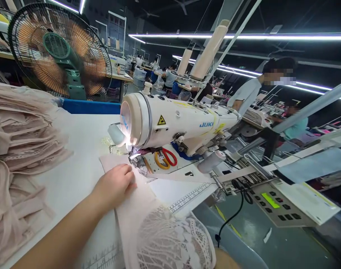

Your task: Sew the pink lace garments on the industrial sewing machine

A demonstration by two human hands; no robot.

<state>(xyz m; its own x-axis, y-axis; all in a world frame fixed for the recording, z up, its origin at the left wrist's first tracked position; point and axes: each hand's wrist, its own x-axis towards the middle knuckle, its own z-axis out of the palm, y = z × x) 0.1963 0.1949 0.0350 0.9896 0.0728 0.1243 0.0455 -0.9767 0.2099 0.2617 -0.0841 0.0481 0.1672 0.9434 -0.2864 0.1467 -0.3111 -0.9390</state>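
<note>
A pale pink fabric piece (137, 213) with a lace cup (170, 239) runs from the needle area of the white sewing machine (170, 116) down to the bottom edge of the view. Just in front of the presser foot (134, 158), my left hand (114, 186) rests on this fabric with its fingers curled and closed on it. At the bottom right, a small part of my right hand (226, 259) shows beside the lace cup, its fingers hidden. A pale elastic band (184, 178) stretches from the right towards the needle.
Scissors with red and yellow handles (167, 158) lie beneath the machine arm. Stacked pink garment pieces (22, 138) cover the left side. A fan (61, 52) stands behind them. A control box (279, 205) and metal band feeder sit right. A person (249, 91) is beyond the machine.
</note>
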